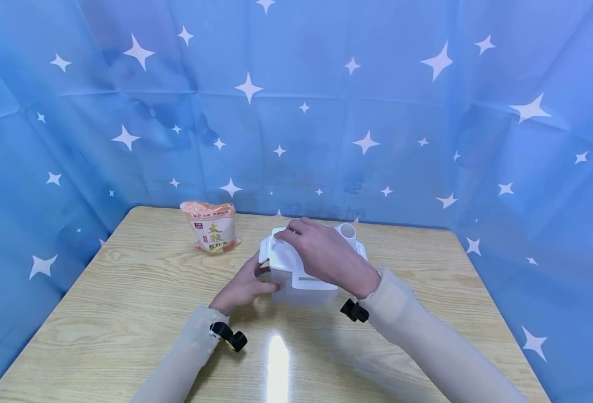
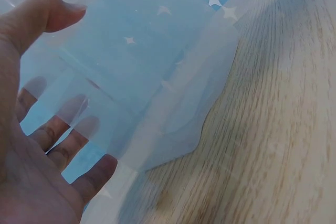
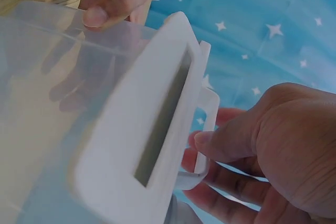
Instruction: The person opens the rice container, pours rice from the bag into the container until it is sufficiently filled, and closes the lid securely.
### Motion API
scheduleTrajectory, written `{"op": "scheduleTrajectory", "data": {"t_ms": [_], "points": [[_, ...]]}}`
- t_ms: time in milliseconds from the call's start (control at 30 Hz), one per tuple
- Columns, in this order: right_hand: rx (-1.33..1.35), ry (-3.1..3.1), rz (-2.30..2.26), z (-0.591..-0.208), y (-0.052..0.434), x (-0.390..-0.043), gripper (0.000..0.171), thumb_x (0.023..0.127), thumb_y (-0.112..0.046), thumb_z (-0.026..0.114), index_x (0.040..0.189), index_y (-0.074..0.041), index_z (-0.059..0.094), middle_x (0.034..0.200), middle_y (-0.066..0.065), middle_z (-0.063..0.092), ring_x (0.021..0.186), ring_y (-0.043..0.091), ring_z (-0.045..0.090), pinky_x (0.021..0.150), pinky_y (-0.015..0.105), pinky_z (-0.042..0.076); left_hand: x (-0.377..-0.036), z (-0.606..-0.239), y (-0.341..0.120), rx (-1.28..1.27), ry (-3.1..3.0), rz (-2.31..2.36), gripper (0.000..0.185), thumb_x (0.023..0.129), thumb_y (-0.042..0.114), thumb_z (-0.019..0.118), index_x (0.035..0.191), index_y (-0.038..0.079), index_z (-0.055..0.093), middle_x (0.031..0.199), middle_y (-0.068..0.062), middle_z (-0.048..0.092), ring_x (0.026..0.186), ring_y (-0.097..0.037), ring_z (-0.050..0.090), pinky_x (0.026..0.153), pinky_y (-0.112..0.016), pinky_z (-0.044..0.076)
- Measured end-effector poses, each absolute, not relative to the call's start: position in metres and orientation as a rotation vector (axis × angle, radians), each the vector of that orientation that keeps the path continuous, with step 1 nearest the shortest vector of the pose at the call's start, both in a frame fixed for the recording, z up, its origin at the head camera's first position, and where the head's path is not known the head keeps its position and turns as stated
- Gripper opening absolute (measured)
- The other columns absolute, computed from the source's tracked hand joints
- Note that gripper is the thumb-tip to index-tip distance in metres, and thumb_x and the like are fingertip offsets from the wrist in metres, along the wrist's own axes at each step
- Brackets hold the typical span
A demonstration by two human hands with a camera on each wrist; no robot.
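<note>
A translucent plastic storage box point(image 1: 304, 295) stands on the table, its white lid point(image 1: 283, 258) on top with side clips. My left hand point(image 1: 243, 288) holds the box at its left side, thumb on the near wall and fingers point(image 2: 65, 153) spread against the adjoining side. Over the lid, my right hand point(image 1: 324, 249) grips the small white handle point(image 3: 211, 114), with thumb and fingers on either side of it. In the head view this hand hides the handle and much of the lid. A white cylinder with a round opening point(image 1: 347, 231) shows behind the right hand.
Toward the back left stands a printed orange-and-white food bag point(image 1: 213, 228). Everything rests on a light wood table point(image 1: 140, 291). A blue cloth with white stars point(image 1: 301, 67) hangs behind the table and along both sides.
</note>
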State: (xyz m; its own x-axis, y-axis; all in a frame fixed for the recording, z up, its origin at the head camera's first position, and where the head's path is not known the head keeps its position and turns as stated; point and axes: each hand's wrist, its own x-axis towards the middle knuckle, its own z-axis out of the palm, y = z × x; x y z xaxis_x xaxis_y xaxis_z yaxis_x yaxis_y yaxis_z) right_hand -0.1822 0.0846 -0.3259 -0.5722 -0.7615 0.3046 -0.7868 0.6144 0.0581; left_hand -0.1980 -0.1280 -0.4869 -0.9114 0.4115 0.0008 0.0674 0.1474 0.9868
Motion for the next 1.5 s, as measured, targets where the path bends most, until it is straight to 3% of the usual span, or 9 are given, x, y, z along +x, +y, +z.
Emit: {"op": "scheduleTrajectory", "data": {"t_ms": [367,667,833,1033,1167,1500], "points": [[1.276,-2.422,0.12,-0.322,0.091,-0.181,0.044,0.084,0.009,0.069,0.123,-0.011,0.071,0.111,0.006,0.072,0.102,0.022,0.069,0.079,0.029,0.063,-0.197,-0.487,-0.128,0.467,2.136,1.829,0.088,0.084,0.017,0.082,0.156,0.03,0.033,0.157,-0.003,0.043,0.146,-0.04,0.043,0.119,-0.059,0.04],[1.258,-2.358,0.145,-0.318,0.103,-0.178,0.05,0.078,0.014,0.07,0.121,-0.012,0.072,0.106,0.004,0.07,0.101,0.022,0.068,0.08,0.03,0.063,-0.198,-0.486,-0.127,0.51,2.121,1.85,0.094,0.083,0.015,0.081,0.156,0.044,0.03,0.155,-0.002,0.043,0.142,-0.039,0.047,0.109,-0.052,0.051],[1.219,-2.37,0.184,-0.314,0.114,-0.178,0.053,0.076,0.015,0.073,0.121,-0.012,0.072,0.108,0.005,0.07,0.102,0.023,0.069,0.077,0.032,0.064,-0.196,-0.484,-0.126,0.505,2.078,1.87,0.089,0.083,0.015,0.081,0.152,0.046,0.035,0.153,0.0,0.044,0.142,-0.039,0.047,0.106,-0.05,0.054],[1.151,-2.42,0.281,-0.307,0.133,-0.179,0.053,0.076,0.012,0.078,0.122,-0.014,0.072,0.111,0.005,0.069,0.102,0.023,0.068,0.078,0.035,0.064,-0.197,-0.486,-0.127,0.538,2.068,1.893,0.076,0.085,0.016,0.082,0.146,0.039,0.043,0.151,0.0,0.045,0.142,-0.039,0.048,0.108,-0.053,0.052],[1.116,-2.415,0.315,-0.306,0.148,-0.181,0.048,0.08,0.01,0.077,0.122,-0.013,0.072,0.111,0.007,0.068,0.097,0.025,0.069,0.076,0.038,0.064,-0.197,-0.486,-0.126,0.58,2.093,1.899,0.087,0.084,0.012,0.082,0.153,0.042,0.038,0.146,-0.003,0.048,0.14,-0.037,0.049,0.112,-0.055,0.048],[1.055,-2.397,0.328,-0.311,0.182,-0.189,0.047,0.081,0.016,0.07,0.12,-0.009,0.072,0.112,0.01,0.069,0.1,0.029,0.069,0.075,0.042,0.063,-0.199,-0.488,-0.125,0.616,2.142,1.885,0.09,0.084,0.01,0.082,0.152,0.046,0.037,0.146,-0.002,0.049,0.141,-0.029,0.047,0.116,-0.056,0.042]]}}
